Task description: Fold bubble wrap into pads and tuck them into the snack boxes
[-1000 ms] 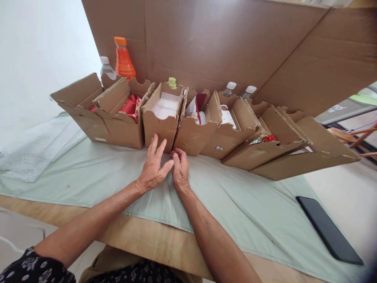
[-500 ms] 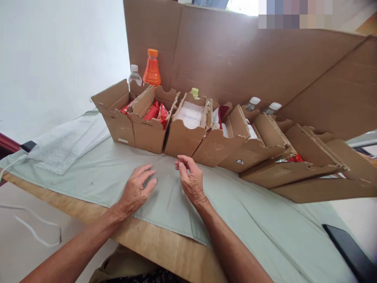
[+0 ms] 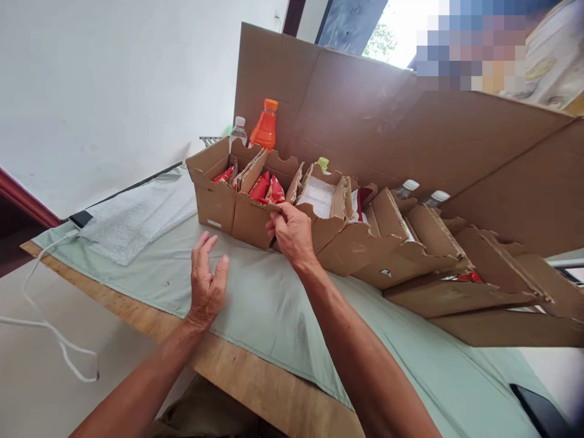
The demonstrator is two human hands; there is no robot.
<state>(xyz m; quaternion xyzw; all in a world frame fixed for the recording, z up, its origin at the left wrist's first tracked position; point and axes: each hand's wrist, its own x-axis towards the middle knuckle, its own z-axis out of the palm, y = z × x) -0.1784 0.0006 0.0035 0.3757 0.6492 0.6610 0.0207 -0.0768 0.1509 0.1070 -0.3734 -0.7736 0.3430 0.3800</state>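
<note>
My left hand (image 3: 207,283) is raised over the green cloth, in front of the leftmost cardboard box (image 3: 214,207). Its fingers and thumb are apart and hold nothing. My right hand (image 3: 292,234) has its fingers curled together at the front rim of the second cardboard box (image 3: 249,219). Whether they pinch the rim or only touch it cannot be made out. Red packets (image 3: 267,188) lie inside that box, just beyond the fingertips. To the right, another box holds bubble wrap (image 3: 317,196).
More cardboard boxes (image 3: 365,255) run to the right, before a tall cardboard panel (image 3: 365,103). An orange bottle (image 3: 264,128) and clear bottles stand behind the boxes. Bubble wrap (image 3: 132,225) lies left on the green cloth (image 3: 260,304). A black flat object (image 3: 542,407) sits at right.
My right hand has moved up and forward from above the cloth to the second box's front rim. My left hand has turned more upright. The view has shifted.
</note>
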